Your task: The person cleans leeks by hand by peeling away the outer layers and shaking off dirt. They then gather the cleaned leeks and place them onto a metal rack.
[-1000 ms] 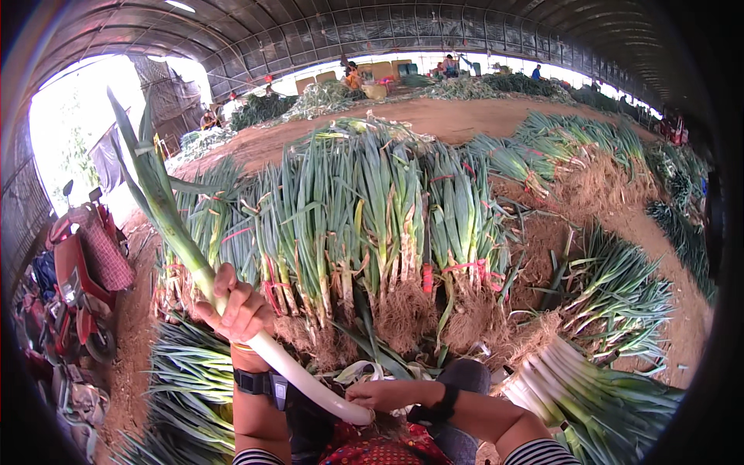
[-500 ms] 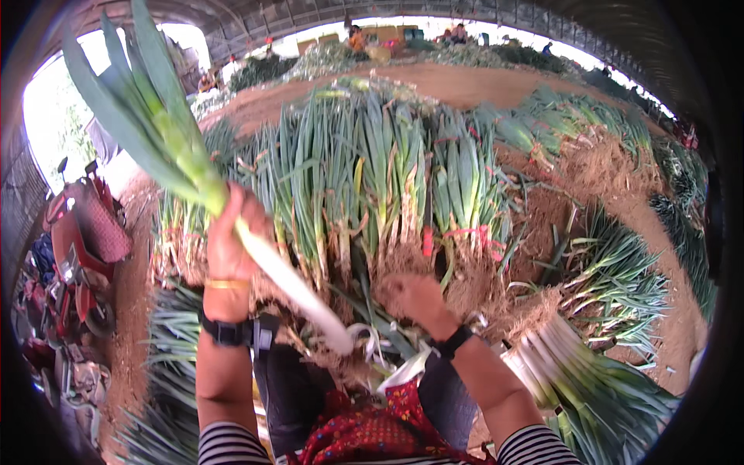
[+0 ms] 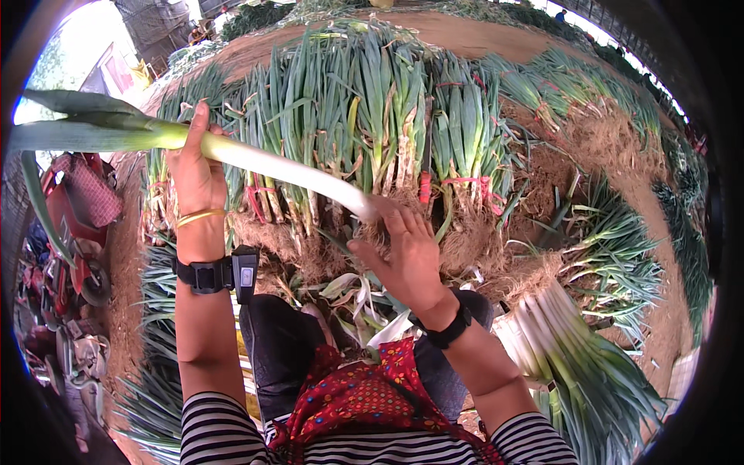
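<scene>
My left hand (image 3: 196, 177) is closed around a leek (image 3: 283, 170) at the spot where the white shaft turns green. Its green leaves reach out to the left, and the clean white shaft slopes down to the right. At the root end of that shaft is my right hand (image 3: 412, 260), fingers stretched and thumb apart. The fingertips overlap the tip in the picture; whether they touch it I cannot tell. Below both hands lie peeled pale leaves (image 3: 372, 314) between my knees.
Tied bundles of untrimmed leeks (image 3: 380, 116) stand upright ahead, roots down. On the right, a pile of cleaned leeks (image 3: 573, 341) lies with white ends together. More leeks (image 3: 163, 364) lie at my left. A red motorbike (image 3: 77, 232) is parked at far left.
The leek has swung from steeply raised to nearly level, its leaves now pointing left. My right hand has risen toward its root end, and its fingers have spread. The view has tilted down.
</scene>
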Demonstrator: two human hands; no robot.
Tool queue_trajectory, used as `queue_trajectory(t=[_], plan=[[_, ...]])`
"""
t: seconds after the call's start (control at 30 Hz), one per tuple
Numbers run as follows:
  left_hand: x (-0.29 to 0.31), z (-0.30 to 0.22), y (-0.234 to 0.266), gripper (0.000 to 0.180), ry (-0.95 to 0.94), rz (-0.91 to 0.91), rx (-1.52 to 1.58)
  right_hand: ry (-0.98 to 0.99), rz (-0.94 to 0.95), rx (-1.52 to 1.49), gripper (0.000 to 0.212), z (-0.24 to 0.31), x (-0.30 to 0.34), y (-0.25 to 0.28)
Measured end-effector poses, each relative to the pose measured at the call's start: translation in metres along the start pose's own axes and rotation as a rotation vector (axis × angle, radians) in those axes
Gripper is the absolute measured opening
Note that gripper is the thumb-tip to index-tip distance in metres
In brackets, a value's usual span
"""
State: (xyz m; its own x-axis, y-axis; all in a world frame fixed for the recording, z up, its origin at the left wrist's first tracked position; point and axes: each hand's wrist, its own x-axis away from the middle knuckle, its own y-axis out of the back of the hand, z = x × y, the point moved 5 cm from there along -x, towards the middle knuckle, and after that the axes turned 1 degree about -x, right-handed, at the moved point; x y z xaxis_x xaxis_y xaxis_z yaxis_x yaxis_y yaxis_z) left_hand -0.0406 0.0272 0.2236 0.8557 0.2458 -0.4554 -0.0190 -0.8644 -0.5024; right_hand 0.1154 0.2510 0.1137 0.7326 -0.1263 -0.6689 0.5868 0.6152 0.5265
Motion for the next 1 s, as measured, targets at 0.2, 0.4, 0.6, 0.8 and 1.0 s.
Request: queue_trajectory(t=[0.2,0.4,0.6,0.8,1.0], plan=[[0.013,0.003,0.005,0.047,-0.045,0.008,-0.075,-0.109,0.023,0.166,0.06,-0.011,-0.008,-0.01],[0.031,-0.004,0.016,0.059,-0.027,-0.134,-0.187,-0.089,0.032,0.123,0.039,-0.014,0.0,-0.018],[0.071,0.025,0.013,0.068,0.055,-0.179,0.013,-0.171,0.057,-0.055,0.022,-0.029,0.02,-0.025],[0.068,0.049,0.051,0.056,0.035,-0.24,0.08,-0.263,0.142,-0.19,0.016,-0.021,0.037,-0.035],[0.031,0.025,0.093,0.043,0.047,-0.266,-0.209,-0.644,0.16,-0.906,0.015,-0.069,0.046,-0.059]])
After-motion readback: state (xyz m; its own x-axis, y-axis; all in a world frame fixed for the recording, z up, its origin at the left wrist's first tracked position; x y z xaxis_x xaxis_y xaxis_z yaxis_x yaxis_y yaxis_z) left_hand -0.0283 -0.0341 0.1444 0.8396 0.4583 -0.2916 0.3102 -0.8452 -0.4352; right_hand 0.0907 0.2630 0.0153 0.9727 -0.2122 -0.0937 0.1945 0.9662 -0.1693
